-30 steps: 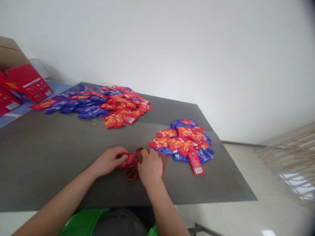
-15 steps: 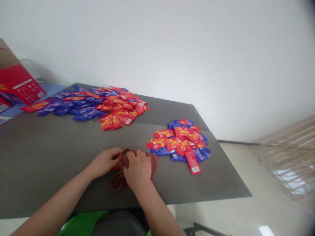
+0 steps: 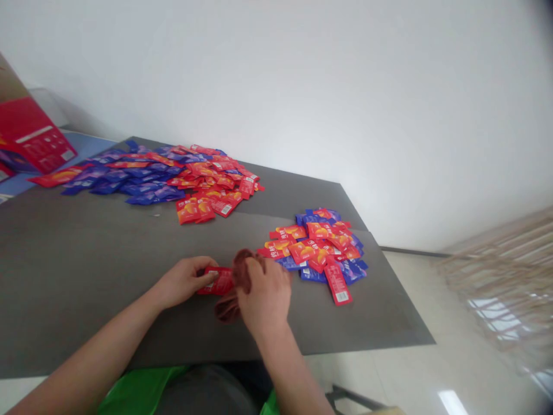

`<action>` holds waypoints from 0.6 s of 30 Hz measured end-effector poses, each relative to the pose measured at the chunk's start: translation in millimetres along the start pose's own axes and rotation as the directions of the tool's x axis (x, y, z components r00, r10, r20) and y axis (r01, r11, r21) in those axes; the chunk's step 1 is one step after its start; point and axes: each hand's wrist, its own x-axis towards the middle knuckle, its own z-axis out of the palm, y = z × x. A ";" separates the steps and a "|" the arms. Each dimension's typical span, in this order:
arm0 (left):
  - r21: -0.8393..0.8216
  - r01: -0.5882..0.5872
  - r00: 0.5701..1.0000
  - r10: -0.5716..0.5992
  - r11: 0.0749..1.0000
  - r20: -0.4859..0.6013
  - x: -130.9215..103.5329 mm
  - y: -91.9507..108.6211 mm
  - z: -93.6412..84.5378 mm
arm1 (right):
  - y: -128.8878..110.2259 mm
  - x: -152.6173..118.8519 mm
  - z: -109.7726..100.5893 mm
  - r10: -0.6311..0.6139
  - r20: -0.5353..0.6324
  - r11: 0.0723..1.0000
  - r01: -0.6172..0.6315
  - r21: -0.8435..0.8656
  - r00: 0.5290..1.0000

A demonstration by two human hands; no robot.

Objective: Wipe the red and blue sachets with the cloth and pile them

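Observation:
Between the thumb and fingers of my left hand (image 3: 184,282) is the left end of a red sachet (image 3: 222,281), held low over the table. My right hand (image 3: 264,291) is closed on a bunched brown cloth (image 3: 227,306), which covers the sachet's right end. Whether the cloth presses on the sachet I cannot tell. Just beyond my right hand lies a loose pile of red and blue sachets (image 3: 317,249), one red sachet (image 3: 338,284) jutting toward me.
A larger heap of red and blue sachets (image 3: 190,173) spreads across the far left of the grey table (image 3: 86,265). A red carton (image 3: 37,135) stands at the left edge, by a white wall (image 3: 302,86). A slatted rack (image 3: 510,276) is off to the right.
My right hand and the brown cloth have shifted right, uncovering more of the red sachet. My left hand stays at the sachet's left end. The view has shifted slightly.

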 end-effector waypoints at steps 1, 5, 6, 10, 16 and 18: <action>-0.020 -0.003 1.000 0.003 1.000 0.004 0.6 -0.7 -0.4 | -11.8 -2.1 3.5 -0.066 0.022 0.997 0.066 0.031 0.998; -0.025 -0.009 1.000 0.010 1.000 0.008 2.0 -1.3 -1.1 | -39.2 -5.4 24.8 -0.118 0.101 0.991 0.111 0.077 0.988; -0.010 -0.001 1.000 0.001 1.000 0.008 2.2 -0.8 -0.9 | -38.8 -5.2 28.9 -0.091 0.114 0.994 0.084 0.071 0.989; 0.069 0.007 1.000 -0.006 0.998 -0.005 3.1 2.0 0.5 | -16.4 0.2 32.2 -0.039 0.162 0.999 0.035 0.022 0.986; 0.092 0.016 0.999 -0.012 0.996 -0.042 0.4 2.8 0.5 | 27.7 3.4 17.3 0.094 0.181 0.990 -0.072 -0.120 0.979; 0.071 0.012 0.998 -0.008 0.997 -0.058 -1.2 1.5 0.2 | 40.0 -7.6 14.0 0.140 0.108 0.981 -0.123 -0.149 0.984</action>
